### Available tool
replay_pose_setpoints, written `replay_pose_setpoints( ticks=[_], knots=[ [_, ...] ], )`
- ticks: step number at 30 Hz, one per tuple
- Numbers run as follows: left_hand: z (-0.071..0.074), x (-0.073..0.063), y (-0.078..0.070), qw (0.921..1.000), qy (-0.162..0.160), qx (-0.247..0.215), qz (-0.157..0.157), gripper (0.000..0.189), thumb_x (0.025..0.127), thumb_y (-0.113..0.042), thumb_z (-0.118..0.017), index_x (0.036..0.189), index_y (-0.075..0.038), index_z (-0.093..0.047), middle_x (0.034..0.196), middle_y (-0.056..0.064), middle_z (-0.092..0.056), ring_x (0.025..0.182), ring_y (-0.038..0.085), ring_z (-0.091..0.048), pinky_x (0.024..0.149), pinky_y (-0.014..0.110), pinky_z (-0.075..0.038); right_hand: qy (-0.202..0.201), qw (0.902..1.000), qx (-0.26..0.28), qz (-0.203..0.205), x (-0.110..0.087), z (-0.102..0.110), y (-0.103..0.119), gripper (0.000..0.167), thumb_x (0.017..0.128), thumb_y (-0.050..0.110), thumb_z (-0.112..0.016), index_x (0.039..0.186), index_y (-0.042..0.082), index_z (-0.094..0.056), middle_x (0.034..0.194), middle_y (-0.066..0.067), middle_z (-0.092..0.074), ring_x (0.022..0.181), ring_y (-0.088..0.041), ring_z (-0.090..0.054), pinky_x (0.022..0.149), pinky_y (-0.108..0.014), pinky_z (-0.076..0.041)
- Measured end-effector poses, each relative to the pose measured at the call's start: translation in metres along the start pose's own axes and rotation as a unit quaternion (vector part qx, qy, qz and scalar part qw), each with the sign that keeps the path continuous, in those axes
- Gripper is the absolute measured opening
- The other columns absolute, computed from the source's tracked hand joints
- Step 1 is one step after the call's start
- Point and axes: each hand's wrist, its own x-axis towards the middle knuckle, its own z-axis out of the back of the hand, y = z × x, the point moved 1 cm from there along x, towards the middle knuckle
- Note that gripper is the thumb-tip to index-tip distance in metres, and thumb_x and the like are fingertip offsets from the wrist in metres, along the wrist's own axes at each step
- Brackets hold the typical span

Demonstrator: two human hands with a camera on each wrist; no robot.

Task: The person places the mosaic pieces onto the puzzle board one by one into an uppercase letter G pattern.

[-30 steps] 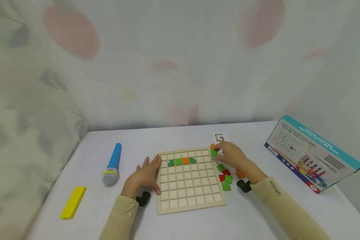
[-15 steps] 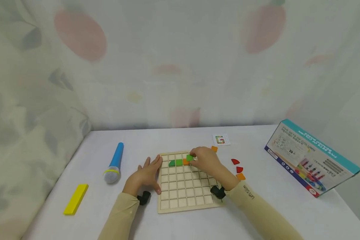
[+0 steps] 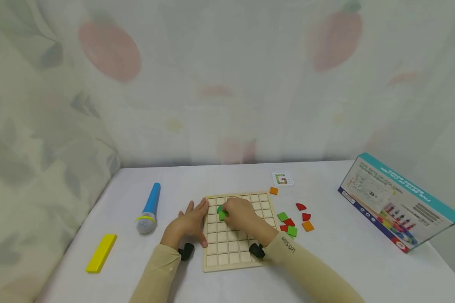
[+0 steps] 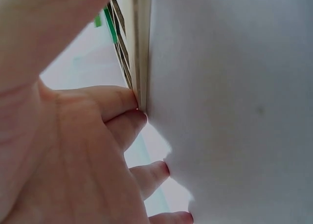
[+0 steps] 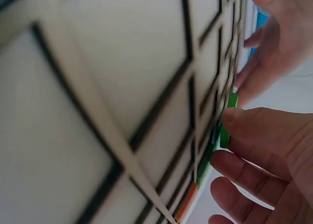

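A pale wooden grid board lies on the white table. My left hand rests along its left edge with fingers spread; in the left wrist view, fingertips touch the board's side. My right hand is over the board's upper left part. It pinches a green square tile between thumb and fingers, also seen as the green tile in the right wrist view. Just behind it shows a dark green quarter-round piece. The rest of that row is hidden under my hand, though an orange tile shows in the right wrist view.
Right of the board lie loose green squares, red quarter-rounds and orange squares. A pattern card lies behind them. A box stands far right. Left are a blue toy microphone and a yellow block.
My right hand has gone from the loose pieces right of the board, taken hold of a green square tile and carried it leftward over the grid. My left hand has stayed at the board's edge.
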Motion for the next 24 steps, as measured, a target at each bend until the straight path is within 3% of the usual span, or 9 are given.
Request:
replay_pose_setpoints(
  ticks=[13,24],
  knots=[
    [-0.0001,0.0016,-0.002,1.0,0.003,0.001,0.009,0.131,0.043,-0.029,-0.091,0.148,-0.009,-0.016,0.155,0.009,-0.008,0.137,0.045,0.001,0.098,0.072,-0.007,0.0,0.9993,-0.037,0.007,0.0012,-0.0041,0.0049,0.014,0.077,0.026,-0.075,0.089,0.02,-0.074,0.078,0.009,-0.054,0.064,-0.004,-0.049,0.052,-0.019,-0.041],
    [-0.0014,0.0025,0.0014,0.9999,0.002,0.003,0.012,0.132,0.042,-0.03,-0.091,0.149,-0.01,-0.016,0.155,0.008,-0.008,0.137,0.044,0.001,0.098,0.072,-0.007,0.0,0.9997,-0.025,-0.005,0.0004,-0.0016,0.0058,0.02,0.077,0.026,-0.074,0.096,0.02,-0.072,0.083,0.008,-0.058,0.069,-0.007,-0.055,0.056,-0.021,-0.044]
  ],
)
